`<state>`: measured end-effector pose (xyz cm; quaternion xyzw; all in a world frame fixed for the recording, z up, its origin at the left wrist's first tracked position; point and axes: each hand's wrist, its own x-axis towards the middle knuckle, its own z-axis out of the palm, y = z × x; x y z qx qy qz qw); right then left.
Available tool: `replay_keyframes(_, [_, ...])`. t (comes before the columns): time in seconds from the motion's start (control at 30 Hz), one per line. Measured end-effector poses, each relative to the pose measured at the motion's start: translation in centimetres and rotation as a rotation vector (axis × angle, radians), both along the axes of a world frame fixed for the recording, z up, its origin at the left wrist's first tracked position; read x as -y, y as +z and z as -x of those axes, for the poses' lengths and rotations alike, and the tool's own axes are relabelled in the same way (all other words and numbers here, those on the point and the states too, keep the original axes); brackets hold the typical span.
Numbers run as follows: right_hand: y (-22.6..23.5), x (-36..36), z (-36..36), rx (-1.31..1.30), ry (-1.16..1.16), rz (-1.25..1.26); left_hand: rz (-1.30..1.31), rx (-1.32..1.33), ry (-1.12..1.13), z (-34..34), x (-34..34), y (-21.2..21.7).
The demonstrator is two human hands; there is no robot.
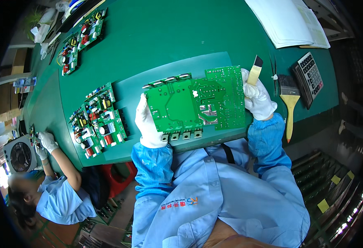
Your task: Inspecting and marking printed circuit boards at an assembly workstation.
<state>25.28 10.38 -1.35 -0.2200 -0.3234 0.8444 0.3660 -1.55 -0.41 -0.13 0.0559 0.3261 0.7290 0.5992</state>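
Observation:
A green circuit board (177, 103) is held up over the near table edge, its solder side facing me. Dark parts stick out along its far edge, and several metal-tabbed components along its near edge. My left hand (146, 122), in a white glove, is closed on the board's left edge; some fingers are hidden beneath it. At the right edge, my gloved right hand (259, 99) is closed, steadying the board. A short, flat cream-coloured tool (254, 76) with a slanted dark tip rises from its fingers. Its exact kind is unclear.
Populated circuit boards (99, 120) lie left of the held board, with more boards (82, 39) farther back. Rightward are tweezers (275, 76), a wide brush (290, 103) and a calculator (311, 76); papers (287, 25) lie beyond. A co-worker (61, 186) works at the left beside a fan (21, 156).

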Motion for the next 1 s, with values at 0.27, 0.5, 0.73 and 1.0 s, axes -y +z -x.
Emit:
replay_keyframes(0.27, [0.0, -0.2, -0.2, -0.006, 0.045, -0.022, 0.001, 0.015, 0.007, -0.1, -0.2, 0.0])
replay_keyframes(0.5, [0.4, -0.1, -0.2, -0.002, 0.051, -0.005, 0.014, -0.014, 0.018, 0.1, 0.0, -0.2])
replay_keyframes(0.73, [0.7, -0.1, -0.2, 0.010, 0.063, -0.007, 0.031, -0.040, 0.039, 0.2, 0.1, -0.3])
replay_keyframes(1.0, [3.5, 0.6, 0.5, 0.415, -0.097, -0.100, 0.176, -0.161, -0.009, -1.2, -0.4, 1.3])
